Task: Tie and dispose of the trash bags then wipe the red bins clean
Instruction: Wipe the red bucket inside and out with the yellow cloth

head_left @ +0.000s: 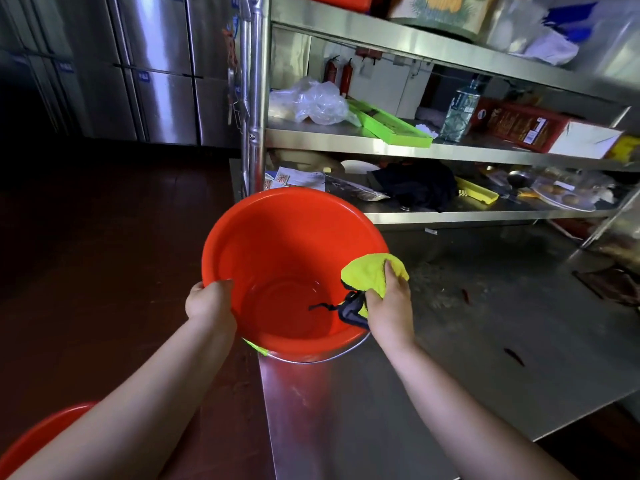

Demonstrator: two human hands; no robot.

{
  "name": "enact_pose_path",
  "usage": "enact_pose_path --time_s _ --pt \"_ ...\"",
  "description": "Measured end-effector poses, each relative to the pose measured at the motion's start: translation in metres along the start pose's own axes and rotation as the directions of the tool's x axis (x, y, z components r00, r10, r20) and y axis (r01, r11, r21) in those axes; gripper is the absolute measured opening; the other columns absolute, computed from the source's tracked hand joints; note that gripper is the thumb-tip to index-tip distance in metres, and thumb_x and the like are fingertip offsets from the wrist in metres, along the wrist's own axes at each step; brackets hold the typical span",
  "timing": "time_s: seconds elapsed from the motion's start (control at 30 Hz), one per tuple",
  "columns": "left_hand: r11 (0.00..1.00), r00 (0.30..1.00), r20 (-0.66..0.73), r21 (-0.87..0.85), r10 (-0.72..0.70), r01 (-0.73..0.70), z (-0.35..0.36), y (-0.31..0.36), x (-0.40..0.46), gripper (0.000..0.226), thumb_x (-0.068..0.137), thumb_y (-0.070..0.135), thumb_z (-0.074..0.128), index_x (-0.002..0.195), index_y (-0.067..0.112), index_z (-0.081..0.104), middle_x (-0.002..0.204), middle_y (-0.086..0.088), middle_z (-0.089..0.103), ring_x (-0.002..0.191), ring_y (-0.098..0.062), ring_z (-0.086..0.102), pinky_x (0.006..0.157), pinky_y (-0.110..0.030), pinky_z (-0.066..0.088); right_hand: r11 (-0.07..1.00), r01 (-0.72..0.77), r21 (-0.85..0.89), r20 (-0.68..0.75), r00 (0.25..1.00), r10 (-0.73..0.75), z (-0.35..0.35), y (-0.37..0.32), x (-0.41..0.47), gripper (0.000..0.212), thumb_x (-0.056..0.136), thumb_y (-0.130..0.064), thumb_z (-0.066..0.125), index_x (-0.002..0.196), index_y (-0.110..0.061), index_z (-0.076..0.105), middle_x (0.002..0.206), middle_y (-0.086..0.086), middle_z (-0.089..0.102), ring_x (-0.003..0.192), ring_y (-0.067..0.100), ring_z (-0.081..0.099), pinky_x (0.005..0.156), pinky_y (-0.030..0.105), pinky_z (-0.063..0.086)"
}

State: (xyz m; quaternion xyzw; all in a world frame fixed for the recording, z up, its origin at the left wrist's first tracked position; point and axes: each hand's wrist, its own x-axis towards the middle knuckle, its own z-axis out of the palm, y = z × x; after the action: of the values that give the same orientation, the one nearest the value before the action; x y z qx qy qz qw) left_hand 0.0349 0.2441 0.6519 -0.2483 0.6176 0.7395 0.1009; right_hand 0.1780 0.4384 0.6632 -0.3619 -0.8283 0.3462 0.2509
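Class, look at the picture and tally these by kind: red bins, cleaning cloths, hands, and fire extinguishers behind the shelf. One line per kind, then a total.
Red bins: 2, held bin and floor bin
Cloths: 1, yellow cloth
Hands: 2, left hand and right hand
Extinguishers: 2, and
Total: 7

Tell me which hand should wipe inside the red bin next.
Right. The right hand already holds the yellow cloth pressed on the red bin rim, while the left hand has a grip on the opposite rim, steadying it.
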Motion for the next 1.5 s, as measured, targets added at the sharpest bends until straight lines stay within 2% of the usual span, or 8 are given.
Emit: enact_pose_path --time_s 0.3,0.43,0.57,0.67,0.93,1.23,1.4,1.5 --pt "0.991 0.949 0.285 0.037 -0.133 0.128 0.02 -0.006 -0.022 0.049 0.086 0.023 0.065 0.127 0.003 0.047 0.111 -0.017 0.059 0.101 -0.038 0.061 0.09 -0.049 0.05 0.984 0.087 0.152 -0.262 0.964 -0.045 -0.047 0.012 -0.031 0.056 0.087 0.005 0.048 0.138 -0.018 0.046 0.136 0.007 0.047 0.124 0.021 0.046 0.099 0.02 0.033" --pt "0.801 0.901 0.3 0.426 0.314 -0.421 0.005 -0.012 -0.027 0.072 0.074 0.032 0.076 0.131 0.001 0.044 0.13 -0.022 0.049 0.121 -0.04 0.045 0.104 -0.042 0.035 0.989 0.065 0.132 -0.353 0.935 -0.015 -0.066 0.031 -0.056 0.057 0.086 0.004 0.049 0.138 -0.018 0.046 0.131 0.006 0.049 0.116 0.015 0.048 0.096 0.019 0.034" --pt "-0.038 0.097 0.667 0.185 0.739 -0.982 -0.015 -0.027 -0.054 0.052 0.073 0.039 0.069 0.116 0.011 0.062 0.119 -0.01 0.059 0.125 -0.034 0.041 0.111 -0.044 0.017 0.995 0.013 0.095 -0.385 0.923 0.025 -0.074 0.047 -0.079 0.056 0.086 0.004 0.05 0.138 -0.016 0.046 0.129 0.005 0.05 0.106 0.008 0.043 0.088 0.012 0.029" --pt "-0.311 -0.114 0.868 0.049 0.484 -0.949 -0.014 -0.044 -0.074 0.047 0.067 0.046 0.076 0.101 0.014 0.072 0.097 -0.004 0.07 0.103 -0.029 0.061 0.1 -0.046 0.039 0.997 -0.001 0.071 -0.368 0.93 0.027 -0.077 0.056 -0.088 0.056 0.086 0.002 0.052 0.138 -0.017 0.046 0.13 0.005 0.049 0.107 0.008 0.042 0.089 0.016 0.029" --pt "-0.211 0.054 0.795 0.224 0.604 -0.952 0.003 -0.017 -0.075 0.029 0.081 0.034 0.06 0.099 0.013 0.071 0.093 -0.004 0.071 0.087 -0.031 0.06 0.079 -0.041 0.033 0.992 0.104 0.073 -0.279 0.957 -0.08 -0.091 0.081 -0.076 0.057 0.085 0.003 0.054 0.136 -0.022 0.049 0.123 -0.007 0.048 0.107 0.005 0.045 0.089 0.012 0.03" --pt "0.813 0.697 0.645 0.197 0.312 -0.547 0.016 0.024 -0.058 0.013 0.092 0.018 0.057 0.083 0.019 0.066 0.07 0.005 0.067 0.081 -0.022 0.057 0.065 -0.025 0.047 0.846 0.518 0.129 0.07 0.846 -0.529 -0.108 0.07 -0.05 0.073 0.079 -0.002 0.054 0.136 -0.046 0.041 0.14 -0.025 0.04 0.128 -0.009 0.036 0.102 0.004 0.027" --pt "0.849 0.782 0.578 0.272 0.233 -0.454 0.024 0.001 -0.057 0.011 0.089 0.014 0.058 0.094 0.01 0.067 0.087 -0.01 0.061 0.078 -0.022 0.054 0.068 -0.027 0.041 0.829 0.53 0.177 0.359 0.75 -0.556 -0.093 0.066 -0.04 0.062 0.075 -0.031 0.044 0.135 -0.043 0.042 0.137 -0.034 0.038 0.126 -0.013 0.037 0.103 0.008 0.03" --pt "0.517 0.751 0.562 0.553 0.348 -0.654 0.037 -0.006 -0.065 0.065 0.072 0.051 0.061 0.128 0.017 0.056 0.114 -0.015 0.057 0.103 -0.029 0.052 0.089 -0.031 0.046 0.846 0.51 0.154 0.459 0.721 -0.519 -0.08 0.07 -0.033 0.061 0.076 -0.033 0.047 0.137 -0.036 0.044 0.141 -0.025 0.04 0.129 -0.01 0.035 0.108 0.014 0.029"
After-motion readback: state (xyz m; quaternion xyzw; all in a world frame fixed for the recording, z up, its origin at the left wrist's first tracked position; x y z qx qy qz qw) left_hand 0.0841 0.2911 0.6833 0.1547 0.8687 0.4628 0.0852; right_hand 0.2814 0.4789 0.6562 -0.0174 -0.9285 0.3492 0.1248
